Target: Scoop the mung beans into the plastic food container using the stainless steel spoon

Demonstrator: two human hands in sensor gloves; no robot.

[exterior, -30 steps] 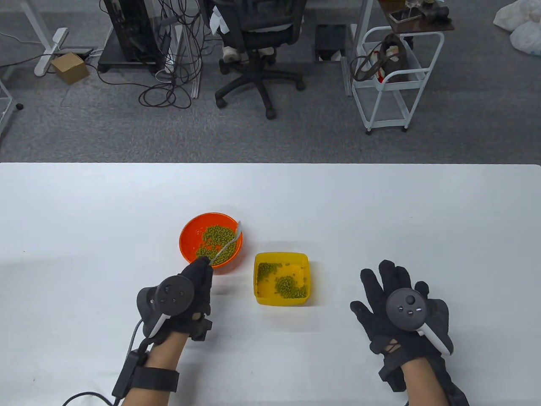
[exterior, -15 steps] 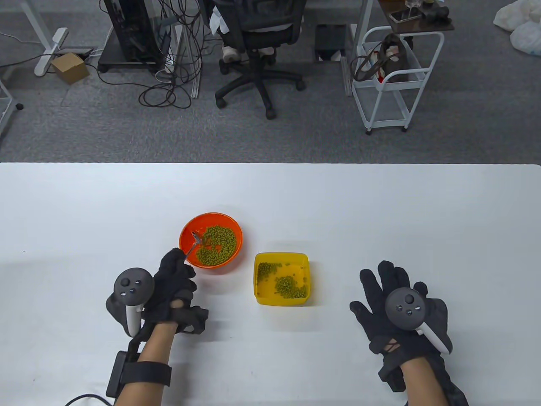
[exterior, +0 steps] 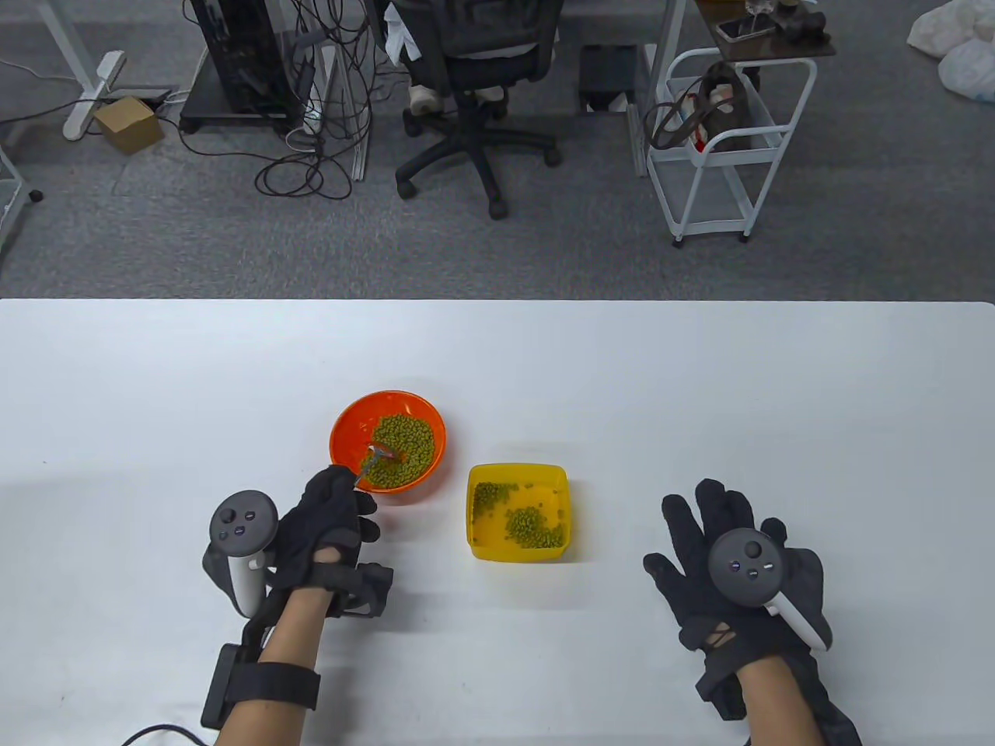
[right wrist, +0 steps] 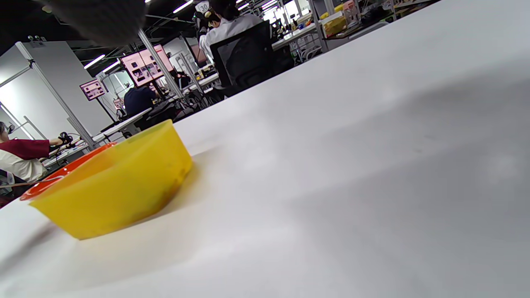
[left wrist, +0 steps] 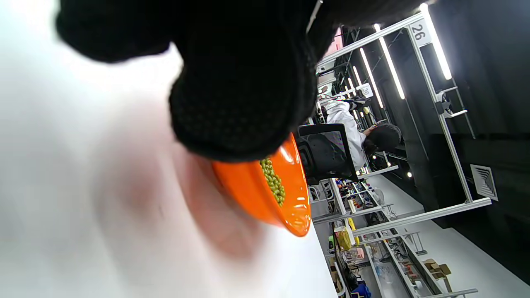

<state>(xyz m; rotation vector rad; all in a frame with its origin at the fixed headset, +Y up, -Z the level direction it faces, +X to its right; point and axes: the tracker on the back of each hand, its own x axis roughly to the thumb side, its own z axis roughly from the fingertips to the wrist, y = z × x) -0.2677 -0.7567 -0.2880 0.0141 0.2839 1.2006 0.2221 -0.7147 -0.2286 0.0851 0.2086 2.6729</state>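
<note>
Beans point(exterior: 532, 526) already lie in the yellow tub point(exterior: 476, 544); more remain in the orange bowl point(exterior: 342, 458) at centre-left. Left hand point(exterior: 326, 528) grips the spoon point(exterior: 375, 457); right hand point(exterior: 727, 559) rests, fingers spread.

Beyond the white tabletop point(exterior: 699, 373), a black office chair point(exterior: 474, 85) and white wire cart point(exterior: 723, 148) are standing on grey carpet point(exterior: 155, 233), cables point(exterior: 311, 155) trailing nearby.

Bowl point(exterior: 388, 441) of beans point(exterior: 400, 451) sits left of container point(exterior: 517, 511).
</note>
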